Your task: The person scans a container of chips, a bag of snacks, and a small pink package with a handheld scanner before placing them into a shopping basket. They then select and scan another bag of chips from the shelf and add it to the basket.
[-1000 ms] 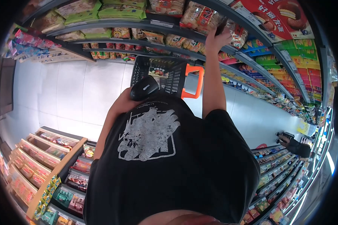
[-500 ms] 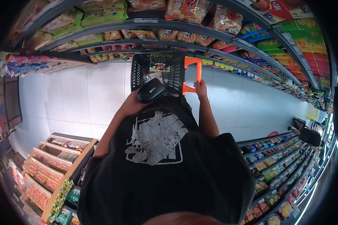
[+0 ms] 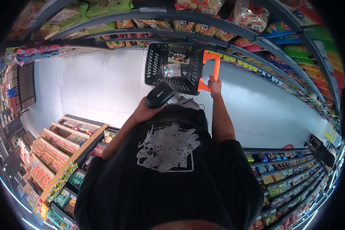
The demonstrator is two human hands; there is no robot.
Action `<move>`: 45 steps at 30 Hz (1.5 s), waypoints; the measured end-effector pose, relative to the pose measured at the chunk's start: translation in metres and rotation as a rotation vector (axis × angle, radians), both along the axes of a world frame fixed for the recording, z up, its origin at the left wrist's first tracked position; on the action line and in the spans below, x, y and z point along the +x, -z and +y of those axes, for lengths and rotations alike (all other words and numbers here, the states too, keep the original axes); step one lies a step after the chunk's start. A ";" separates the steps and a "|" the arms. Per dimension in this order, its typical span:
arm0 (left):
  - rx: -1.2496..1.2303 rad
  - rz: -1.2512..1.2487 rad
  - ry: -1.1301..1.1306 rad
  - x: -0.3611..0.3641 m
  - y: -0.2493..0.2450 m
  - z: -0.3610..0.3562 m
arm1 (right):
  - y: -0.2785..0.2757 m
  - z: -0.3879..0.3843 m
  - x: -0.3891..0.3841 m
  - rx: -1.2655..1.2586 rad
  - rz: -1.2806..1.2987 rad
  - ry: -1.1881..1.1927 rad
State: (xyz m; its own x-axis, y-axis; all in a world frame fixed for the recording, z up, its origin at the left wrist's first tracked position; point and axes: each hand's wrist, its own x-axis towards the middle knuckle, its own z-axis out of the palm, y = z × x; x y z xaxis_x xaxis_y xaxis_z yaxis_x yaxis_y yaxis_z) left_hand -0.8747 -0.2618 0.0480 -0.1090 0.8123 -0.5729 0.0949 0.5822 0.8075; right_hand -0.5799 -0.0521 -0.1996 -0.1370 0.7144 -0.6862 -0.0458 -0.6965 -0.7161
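My right hand (image 3: 215, 85) is closed around the orange handle (image 3: 217, 66) of a black shopping basket (image 3: 194, 71). Inside the basket lie a dark package with a food picture (image 3: 179, 57) and a pale, clear-wrapped packet (image 3: 173, 70). My left hand (image 3: 143, 112) holds a smooth black rounded device (image 3: 159, 95) with a small white logo, just in front of my waist. Most of the left fingers are hidden beneath this device. Its far end is close to the basket's near edge.
Shelves of bagged snacks (image 3: 251, 17) run along the far side. Near me on the left stands a wooden display rack (image 3: 51, 165); packed shelves (image 3: 280, 174) line the right. Another person (image 3: 321, 152) is farther down the aisle. Pale tiled floor (image 3: 103, 82) lies between.
The basket, the device and both hands have shifted right in view. More of the basket's inside shows, including the pale packet. Both hands keep their hold.
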 end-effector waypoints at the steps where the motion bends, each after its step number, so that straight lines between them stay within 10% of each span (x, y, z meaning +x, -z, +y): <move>1: -0.057 0.015 -0.010 0.003 0.003 -0.002 | -0.004 -0.001 -0.001 0.003 0.006 -0.004; 36: 0.281 -0.065 -0.355 0.029 0.040 -0.046 | 0.004 -0.007 0.002 0.100 0.038 -0.005; 45: -0.002 -0.186 -0.390 0.024 0.050 -0.061 | 0.005 -0.006 0.004 0.094 0.024 -0.012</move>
State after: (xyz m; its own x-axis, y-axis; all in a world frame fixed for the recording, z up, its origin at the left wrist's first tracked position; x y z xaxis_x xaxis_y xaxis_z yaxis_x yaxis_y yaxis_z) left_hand -0.8507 -0.3231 -0.0020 -0.3021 0.7299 -0.6131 -0.2799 0.5469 0.7890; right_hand -0.5756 -0.0584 -0.2042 -0.1614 0.7736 -0.6127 -0.0561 -0.6271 -0.7770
